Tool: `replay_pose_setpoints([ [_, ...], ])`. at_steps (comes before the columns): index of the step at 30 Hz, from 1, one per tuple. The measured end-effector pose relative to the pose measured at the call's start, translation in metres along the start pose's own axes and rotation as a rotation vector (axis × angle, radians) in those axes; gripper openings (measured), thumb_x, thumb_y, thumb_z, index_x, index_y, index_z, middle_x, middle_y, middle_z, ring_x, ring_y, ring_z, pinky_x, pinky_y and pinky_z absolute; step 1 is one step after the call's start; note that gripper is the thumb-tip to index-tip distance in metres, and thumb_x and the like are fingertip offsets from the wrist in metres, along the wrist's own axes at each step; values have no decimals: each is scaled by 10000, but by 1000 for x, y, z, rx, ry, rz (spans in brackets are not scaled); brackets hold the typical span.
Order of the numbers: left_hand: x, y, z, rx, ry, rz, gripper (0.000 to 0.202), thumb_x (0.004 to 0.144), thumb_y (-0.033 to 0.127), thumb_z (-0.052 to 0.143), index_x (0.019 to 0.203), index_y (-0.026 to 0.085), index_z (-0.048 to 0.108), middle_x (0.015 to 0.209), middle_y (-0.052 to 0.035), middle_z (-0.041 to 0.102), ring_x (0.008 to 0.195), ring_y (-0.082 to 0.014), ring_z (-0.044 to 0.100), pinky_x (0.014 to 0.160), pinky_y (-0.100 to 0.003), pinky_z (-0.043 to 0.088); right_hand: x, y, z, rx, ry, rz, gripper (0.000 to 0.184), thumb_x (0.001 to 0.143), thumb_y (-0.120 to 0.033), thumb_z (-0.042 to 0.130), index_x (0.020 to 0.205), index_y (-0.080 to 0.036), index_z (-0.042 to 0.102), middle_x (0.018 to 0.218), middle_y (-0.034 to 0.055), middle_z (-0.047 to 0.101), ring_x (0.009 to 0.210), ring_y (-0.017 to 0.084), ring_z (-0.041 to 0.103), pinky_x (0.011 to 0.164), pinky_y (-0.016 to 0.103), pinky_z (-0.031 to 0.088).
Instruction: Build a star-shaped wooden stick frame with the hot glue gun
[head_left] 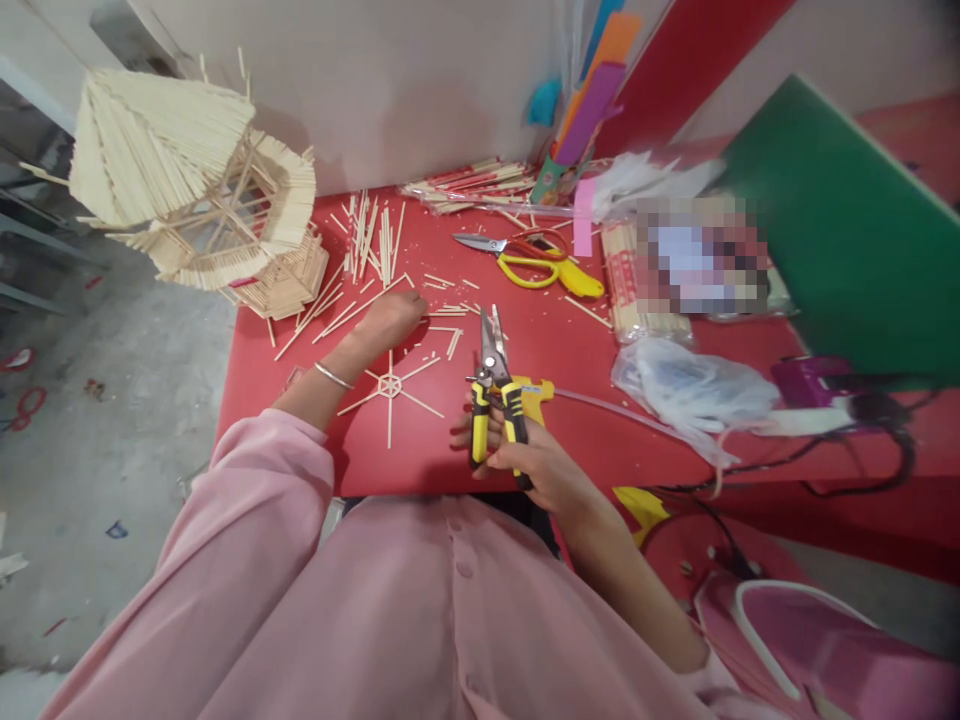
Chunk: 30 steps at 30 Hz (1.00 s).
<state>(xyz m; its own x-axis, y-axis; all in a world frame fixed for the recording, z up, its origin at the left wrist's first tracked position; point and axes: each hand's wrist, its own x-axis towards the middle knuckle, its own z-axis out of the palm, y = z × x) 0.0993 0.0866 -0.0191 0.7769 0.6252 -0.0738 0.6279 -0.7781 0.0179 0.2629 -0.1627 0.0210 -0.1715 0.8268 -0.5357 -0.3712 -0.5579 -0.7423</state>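
Observation:
My right hand (536, 462) holds pruning shears (495, 395) by their yellow and black handles, the blades pointing away from me and apart at the tips. My left hand (396, 318) rests on the red table with its fingers curled; thin wooden sticks (448, 312) lie at its fingertips, and what it pinches, if anything, is hidden. Nearer to me, a six-armed star of sticks (390, 386) with a small hexagon at its centre lies flat. A yellow glue gun (536, 398) with a long clear glue stick sits just beyond my right hand, partly behind the shears.
At the left stands a tiered stick model (217, 200) with a pointed roof. Loose sticks (367, 240), scissors (517, 255) and a yellow cutter knife (579, 278) lie farther back. Plastic bags (690, 395), packed sticks (626, 270) and a green board (840, 240) occupy the right side.

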Motion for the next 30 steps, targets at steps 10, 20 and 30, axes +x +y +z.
replay_pose_setpoints([
  [10, -101, 11, -27, -662, 135, -167, 152, 840, 180, 490, 714, 177, 575, 678, 8, 590, 648, -128, 521, 623, -243, 400, -6, 12, 9, -236, 19, 37, 520, 586, -231, 651, 1105, -231, 681, 1235, 82, 704, 1188, 290, 628, 870, 408, 569],
  [20, -158, 29, -31, -95, -226, -414, 418, 1026, 427, 367, 941, 170, 686, 740, -115, 704, 643, -245, 643, 623, -325, 379, 0, 25, 18, -445, 3, 99, 428, 575, -200, 638, 1000, -223, 691, 1073, 57, 739, 1035, 274, 657, 892, 408, 542],
  [30, -162, 51, -19, -159, -85, -435, 296, 1005, 247, 399, 1078, 195, 681, 942, -113, 685, 743, -225, 635, 588, -319, 314, 2, 37, 18, -383, 2, 128, 424, 571, -185, 615, 982, -255, 691, 1020, 34, 731, 1067, 285, 655, 801, 379, 567],
])
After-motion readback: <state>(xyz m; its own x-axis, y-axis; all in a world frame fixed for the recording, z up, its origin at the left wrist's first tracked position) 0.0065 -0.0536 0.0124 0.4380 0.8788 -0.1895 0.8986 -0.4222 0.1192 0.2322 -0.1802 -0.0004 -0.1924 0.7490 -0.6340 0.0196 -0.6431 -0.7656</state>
